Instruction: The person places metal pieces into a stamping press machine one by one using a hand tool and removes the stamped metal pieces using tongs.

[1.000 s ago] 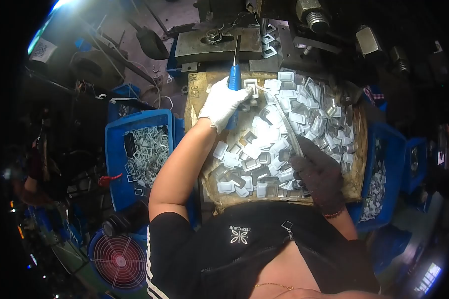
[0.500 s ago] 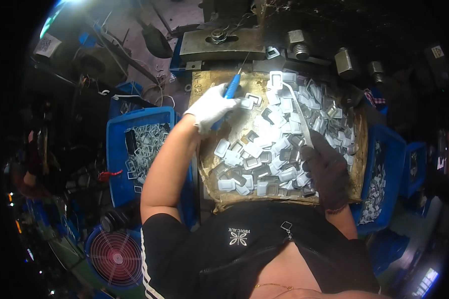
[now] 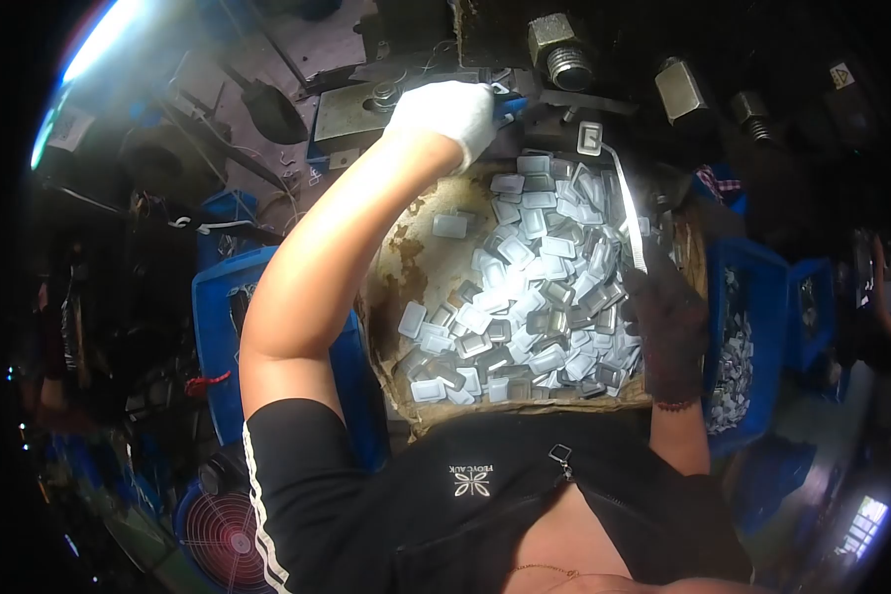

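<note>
**Holding a piece past the far edge of the surface**

Grips tweezers in the right hand, with dark-gloved fingers clamped about the shank near the right edge of the surface. Bears the piece at the bent tip, well apart from the heap (pinched or hooked there, cannot tell which). Has the left hand, in a white glove, out beyond the far edge toward its left end, in front of a metal block. Keeps it closed on a blue tool, with just a short end in view (and most of the fingers hidden behind the glove's back). Shows, in the heap, pale and grey pieces overlapping from near the near left corner up to the far edge, with a lone piece lying flat on barer ground toward the far left. Has a left bin, blue, beside the left edge, partly behind the forearm; beside the right edge, a right bin, also blue, with small parts inside.
</note>
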`<move>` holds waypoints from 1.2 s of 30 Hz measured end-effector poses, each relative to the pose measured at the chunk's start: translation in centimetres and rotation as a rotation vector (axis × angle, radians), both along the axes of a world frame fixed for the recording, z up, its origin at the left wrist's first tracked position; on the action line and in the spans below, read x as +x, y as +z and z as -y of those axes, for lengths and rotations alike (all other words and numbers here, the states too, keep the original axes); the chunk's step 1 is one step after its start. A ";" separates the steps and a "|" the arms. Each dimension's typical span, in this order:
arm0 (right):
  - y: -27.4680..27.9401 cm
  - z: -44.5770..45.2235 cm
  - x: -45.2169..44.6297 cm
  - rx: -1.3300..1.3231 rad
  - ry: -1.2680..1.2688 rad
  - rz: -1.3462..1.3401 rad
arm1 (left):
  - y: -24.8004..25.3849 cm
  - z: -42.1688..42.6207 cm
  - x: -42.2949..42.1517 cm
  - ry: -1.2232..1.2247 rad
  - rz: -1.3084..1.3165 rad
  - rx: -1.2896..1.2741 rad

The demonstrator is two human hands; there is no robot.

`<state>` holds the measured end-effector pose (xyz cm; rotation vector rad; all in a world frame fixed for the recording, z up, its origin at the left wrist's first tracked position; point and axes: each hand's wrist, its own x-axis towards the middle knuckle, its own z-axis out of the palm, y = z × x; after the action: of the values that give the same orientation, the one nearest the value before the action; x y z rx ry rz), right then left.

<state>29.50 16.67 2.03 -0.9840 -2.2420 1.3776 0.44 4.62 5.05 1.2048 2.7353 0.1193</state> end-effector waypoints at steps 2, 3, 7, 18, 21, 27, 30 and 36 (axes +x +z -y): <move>2.1 0.5 -1.3 -0.030 -0.016 0.056 | -0.1 -1.6 -0.7 -0.015 0.054 -0.110; 2.1 0.5 -1.7 -0.018 -0.006 0.029 | -0.3 -1.6 -0.6 0.031 0.050 -0.045; 2.2 0.3 -4.0 0.024 0.045 -0.003 | -3.6 -0.2 -0.5 0.182 0.016 0.292; -2.5 -2.4 -7.3 0.697 0.196 -0.040 | -9.7 9.7 5.0 -0.225 -0.016 0.120; 0.2 -1.0 -6.8 0.448 0.105 -0.064 | -10.7 9.8 5.0 -0.131 -0.075 0.271; 2.1 0.6 -2.2 -0.075 0.089 0.047 | -9.5 9.0 5.3 0.504 0.730 0.809; 0.9 2.5 0.1 -0.375 0.162 0.040 | -9.4 8.1 6.1 0.561 1.099 1.099; 0.8 5.1 0.0 -0.444 0.263 0.111 | -9.0 6.6 7.2 0.552 1.358 1.205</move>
<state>29.50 11.56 2.85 -0.9370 -2.2559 2.0459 7.69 -1.99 -3.94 0.0877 1.4502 1.9236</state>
